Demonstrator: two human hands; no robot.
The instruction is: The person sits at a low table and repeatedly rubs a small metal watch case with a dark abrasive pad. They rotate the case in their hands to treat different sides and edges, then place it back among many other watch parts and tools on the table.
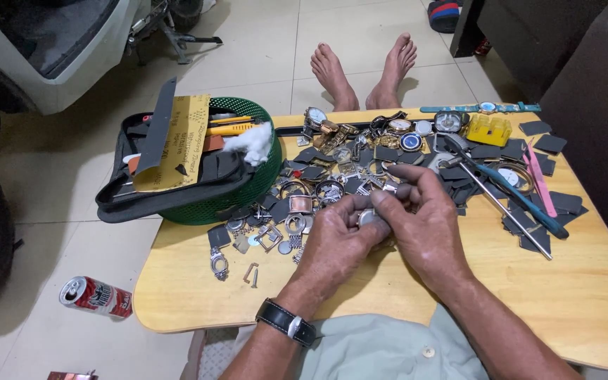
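Both hands, left (336, 243) and right (423, 225), pinch one small round silver watch case (367, 217) above the wooden worktop (585, 295). Green mesh basket (248, 190) holds a black pouch (177, 186); red drink can (96, 297) on floor.

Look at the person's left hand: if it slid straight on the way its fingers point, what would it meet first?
Most likely the right hand, which already touches the left hand around a small round metal piece.

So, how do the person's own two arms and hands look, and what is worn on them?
Both forearms are bare, with no sleeves reaching them and no gloves. The left hand has a black wristwatch with a dark strap and silver buckle on its wrist. The right hand and its wrist carry nothing; no ring is visible on either hand.
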